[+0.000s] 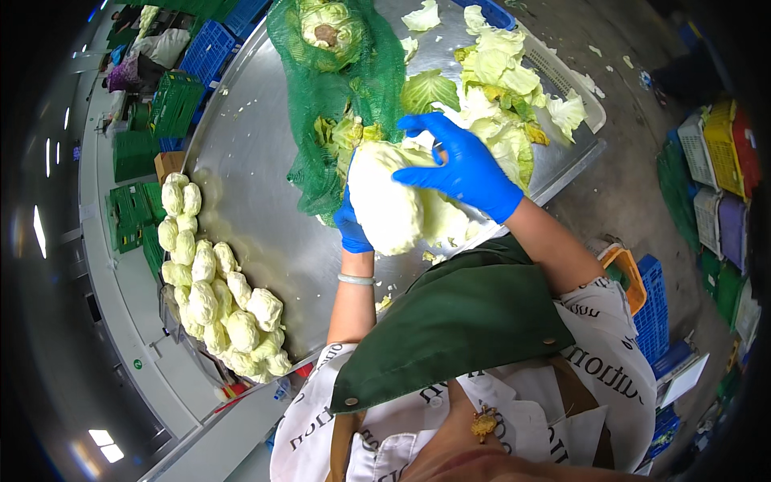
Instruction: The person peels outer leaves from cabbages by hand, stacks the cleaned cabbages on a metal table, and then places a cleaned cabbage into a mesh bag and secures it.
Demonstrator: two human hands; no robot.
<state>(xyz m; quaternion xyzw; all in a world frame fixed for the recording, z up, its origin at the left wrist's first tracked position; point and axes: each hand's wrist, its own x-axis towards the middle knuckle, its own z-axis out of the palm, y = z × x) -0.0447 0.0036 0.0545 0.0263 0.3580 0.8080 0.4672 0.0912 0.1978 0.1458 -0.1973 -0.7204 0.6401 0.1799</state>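
A pale, peeled cabbage head (pixel 385 199) is held above the steel table. My left hand (pixel 352 226), in a blue glove, grips it from its left side, with the fingers mostly hidden behind it. My right hand (pixel 461 162), also in a blue glove, is over the cabbage's right side with thumb and fingers spread. Whether the thumb touches the cabbage cannot be told. Beyond my hands lies a green mesh bag (pixel 343 84) with a cabbage (pixel 328 33) inside, its cut stem facing up. Loose cabbage leaves (pixel 500 72) are heaped beyond and to the right of my right hand.
Many peeled cabbages (pixel 205 301) are piled along the left edge of the steel table (pixel 247 162). A white perforated crate (pixel 560 72) sits under the leaves at right. Blue crates (pixel 208 51) and green crates (pixel 174 102) stand beyond the table. An orange basket (pixel 626 277) is on the floor at right.
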